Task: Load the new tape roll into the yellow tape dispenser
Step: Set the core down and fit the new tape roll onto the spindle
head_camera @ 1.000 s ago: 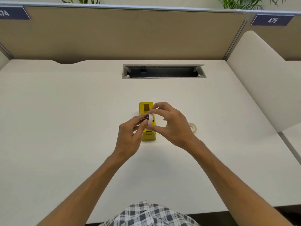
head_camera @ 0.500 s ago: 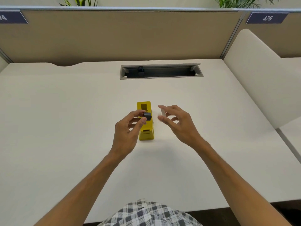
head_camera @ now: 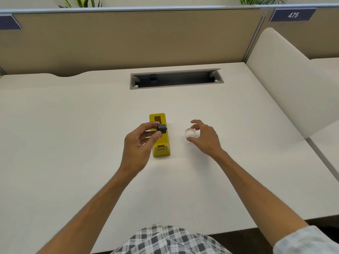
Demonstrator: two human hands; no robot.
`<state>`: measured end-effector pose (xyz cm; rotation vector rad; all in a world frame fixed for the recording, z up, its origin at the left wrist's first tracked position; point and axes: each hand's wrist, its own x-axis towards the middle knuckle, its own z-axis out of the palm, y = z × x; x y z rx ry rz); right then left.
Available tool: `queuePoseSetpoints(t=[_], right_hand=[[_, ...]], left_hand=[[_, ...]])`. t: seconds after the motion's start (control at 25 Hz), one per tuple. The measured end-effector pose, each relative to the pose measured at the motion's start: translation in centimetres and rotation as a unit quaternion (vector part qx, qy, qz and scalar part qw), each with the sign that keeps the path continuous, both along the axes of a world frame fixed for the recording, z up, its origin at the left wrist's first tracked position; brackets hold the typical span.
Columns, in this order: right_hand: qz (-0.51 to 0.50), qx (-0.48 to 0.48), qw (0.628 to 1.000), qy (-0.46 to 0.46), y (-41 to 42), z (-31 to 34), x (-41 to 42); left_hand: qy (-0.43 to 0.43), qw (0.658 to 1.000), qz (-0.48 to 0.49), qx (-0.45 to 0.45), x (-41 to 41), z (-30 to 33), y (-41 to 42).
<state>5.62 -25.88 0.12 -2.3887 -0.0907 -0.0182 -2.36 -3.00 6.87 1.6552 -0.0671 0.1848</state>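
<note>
The yellow tape dispenser (head_camera: 161, 149) lies on the white desk (head_camera: 73, 143), its long side pointing away from me and its roll bay open. My left hand (head_camera: 139, 143) hovers over its left side and pinches a dark grey spool hub (head_camera: 162, 128) between thumb and fingertips. To the right of the dispenser, my right hand (head_camera: 205, 138) curls around a clear tape ring (head_camera: 190, 133). The ring lies flat, low over the desk, with thumb and forefinger on its rim.
A grey cable slot (head_camera: 176, 78) is cut into the desk farther back. A tan partition (head_camera: 128, 39) closes the far side, and a cream side panel (head_camera: 286, 85) stands on the right. The near desk edge runs just above my checked shorts (head_camera: 165, 241).
The clear ring came off the grey hub. My right hand carried it right and down toward the desk, while my left hand kept the hub over the dispenser.
</note>
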Motion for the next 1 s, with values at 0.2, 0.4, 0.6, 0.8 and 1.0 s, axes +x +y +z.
queuePoseSetpoints(t=[0.2, 0.4, 0.6, 0.8, 1.0], right_hand=[[0.011, -0.053, 0.998, 0.030, -0.1, -1.4, 1.0], [0.008, -0.002, 1.000, -0.003, 0.6, 0.0, 0.0], [0.044, 0.257, 0.965, -0.007, 4.1, 4.5, -3.4], [0.124, 0.326, 0.937, 0.022, 6.0, 7.3, -5.6], [0.118, 0.357, 0.926, 0.035, 5.8, 7.9, -6.3]], left_hand=[[0.002, 1.000, 0.010, 0.006, -0.1, 0.2, 0.3], [0.007, 1.000, 0.007, -0.004, -0.3, 0.2, 0.4], [0.012, 1.000, -0.007, -0.006, -0.6, 0.1, 0.0], [-0.018, 1.000, -0.021, 0.012, -1.0, 0.7, -0.4], [-0.025, 0.999, -0.023, 0.006, -1.1, 0.9, -0.4]])
